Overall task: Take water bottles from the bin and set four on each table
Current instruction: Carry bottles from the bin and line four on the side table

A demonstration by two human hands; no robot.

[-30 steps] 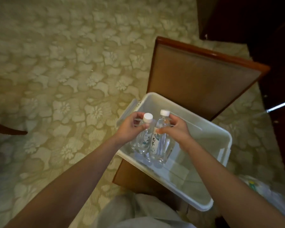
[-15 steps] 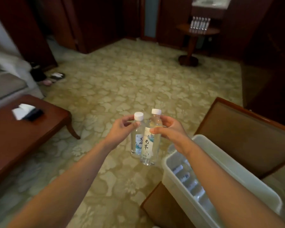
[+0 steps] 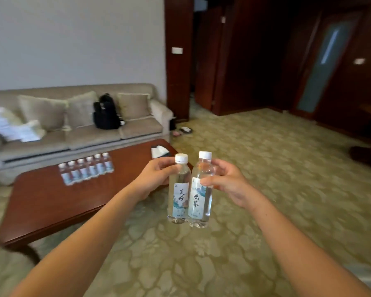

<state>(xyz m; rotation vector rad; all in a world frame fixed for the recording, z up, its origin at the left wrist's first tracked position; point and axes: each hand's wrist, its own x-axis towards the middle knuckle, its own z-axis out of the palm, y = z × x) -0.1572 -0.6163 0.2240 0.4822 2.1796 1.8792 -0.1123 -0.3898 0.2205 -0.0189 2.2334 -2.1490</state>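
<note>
The left hand [image 3: 153,177] gripped one water bottle [image 3: 178,190] just under its white cap, fingers wrapped around the neck and shoulder, and the right hand [image 3: 227,183] gripped a second water bottle [image 3: 201,189] the same way, thumb across the front above the label. Both bottles hung upright in the air, side by side and touching or very nearly touching, over the patterned carpet [image 3: 266,189] just off the near right corner of the coffee table [image 3: 51,202]. Each bottle was clear, with a pale label carrying dark brushed characters. On the coffee table itself, toward its far edge, a row of six more bottles [image 3: 86,170] stood close together, blurred in the view. At the table's far right corner lay a white tissue pack [image 3: 159,151]. Behind the coffee table ran a beige sofa [image 3: 84,129] with cushions, a black backpack [image 3: 106,112] sitting upright on its seat and a stack of white folded cloth [image 3: 11,127] at its left end. Beyond the table's far right corner, past the sofa arm, a pair of slippers [image 3: 183,131] lay on the carpet beside dark wood panelling [image 3: 178,61]. Well to the right of the coffee table, at the picture's edge, the dark base of another table [image 3: 366,155] showed only in part. The bin was out of the view.
</note>
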